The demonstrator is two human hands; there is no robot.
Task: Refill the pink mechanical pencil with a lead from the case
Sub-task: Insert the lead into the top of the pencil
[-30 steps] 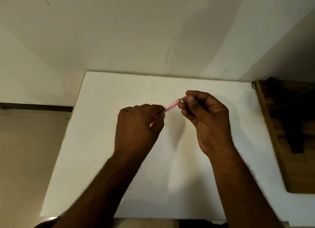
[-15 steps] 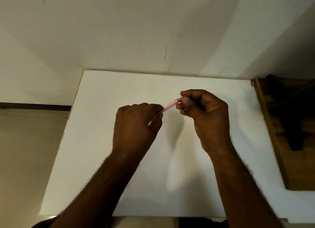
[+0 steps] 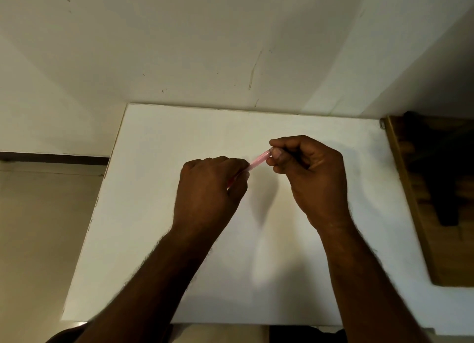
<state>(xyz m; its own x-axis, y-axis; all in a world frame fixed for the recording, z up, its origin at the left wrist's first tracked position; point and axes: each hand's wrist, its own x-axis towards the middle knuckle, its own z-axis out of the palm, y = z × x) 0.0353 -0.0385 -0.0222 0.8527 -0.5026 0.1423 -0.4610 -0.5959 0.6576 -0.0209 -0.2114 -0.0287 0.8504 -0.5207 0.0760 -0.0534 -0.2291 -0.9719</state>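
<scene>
The pink mechanical pencil (image 3: pixel 257 161) is held in the air over the middle of the white table (image 3: pixel 159 214), slanting up to the right. My left hand (image 3: pixel 213 188) grips its lower part, which is mostly hidden in the fist. My right hand (image 3: pixel 310 173) pinches the pencil's upper end between thumb and forefinger, the other fingers curled. What the fingertips hold there is too small to tell. No lead case is in view.
A cream wall (image 3: pixel 230 47) rises right behind the table. A brown wooden piece of furniture (image 3: pixel 415 214) with a dark recess stands against the table's right edge. Beige floor (image 3: pixel 38 227) lies past the left edge.
Both hands stay on the pencil. My right hand's fingertips have closed in on the pencil's upper end, so its small tip showing a second ago is now covered.
</scene>
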